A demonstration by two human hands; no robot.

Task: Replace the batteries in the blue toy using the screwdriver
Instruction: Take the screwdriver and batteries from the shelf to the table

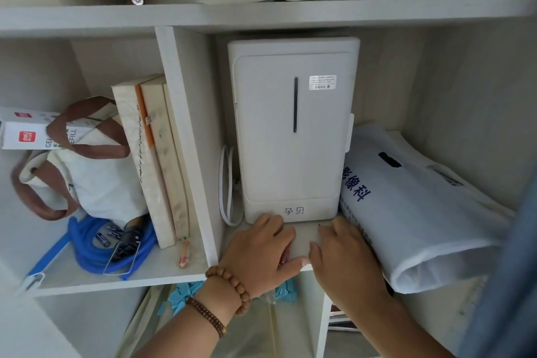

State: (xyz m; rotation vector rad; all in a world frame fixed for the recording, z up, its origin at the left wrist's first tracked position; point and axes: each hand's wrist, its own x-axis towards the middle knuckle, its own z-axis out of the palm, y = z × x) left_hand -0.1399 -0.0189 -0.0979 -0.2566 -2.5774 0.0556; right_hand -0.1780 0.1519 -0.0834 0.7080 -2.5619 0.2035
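Observation:
My left hand (261,247), with bead bracelets on the wrist, lies on the front of the middle shelf board (302,237). Its fingertips touch the base of a white appliance (293,131). Something pinkish shows under its curled fingers, but I cannot tell what it is. My right hand (343,253) rests on the same board beside it, fingers loosely bent and holding nothing. Several small batteries (106,237) lie inside a coil of blue hose (87,253) in the left compartment. A thin orange tool-like stick (184,254) lies near that shelf's front edge. Light blue pieces (186,293) show below the shelf.
A white plastic bag with blue print (421,212) leans on the right of the appliance. A white cable (228,186) hangs on the appliance's left. The left compartment holds a canvas bag with brown straps (87,171), upright books (154,154) and refill boxes (26,131).

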